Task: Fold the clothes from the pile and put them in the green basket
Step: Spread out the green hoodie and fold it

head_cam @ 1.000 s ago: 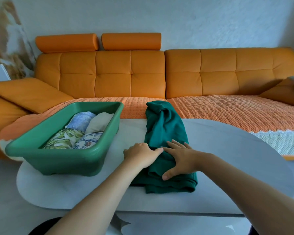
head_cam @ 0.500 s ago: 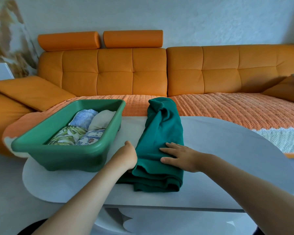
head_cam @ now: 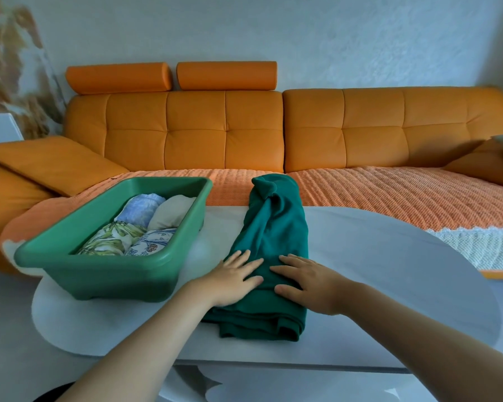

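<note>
Hands of the person lie flat on a dark green fabric garment [head_cam: 273, 227], which is folded into a long narrow strip on the white oval table [head_cam: 389, 256]. The strip runs from six o'clock, near the person, toward twelve o'clock, where its far end is bunched and wrinkled at the table edge. The left hand [head_cam: 233, 278] rests with straight, spread fingers on the near left part of the garment, its palm partly on the table, and grips nothing. The right hand [head_cam: 308, 282] presses with straight fingers on the near right part, also without curling round the cloth. The fingertips of both hands are near each other but apart. At nine o'clock from the garment, just beside it, stands the green rectangular plastic basket [head_cam: 99, 262], holding four rolled clothes: a pale blue one [head_cam: 141, 208], a cream one [head_cam: 173, 211], a leaf-printed one [head_cam: 111, 240] and a flower-printed one [head_cam: 151, 243]. Behind the table, at twelve o'clock, stands the orange leather sofa [head_cam: 195, 132] with an orange knitted cover [head_cam: 389, 192] on its seat.
</note>
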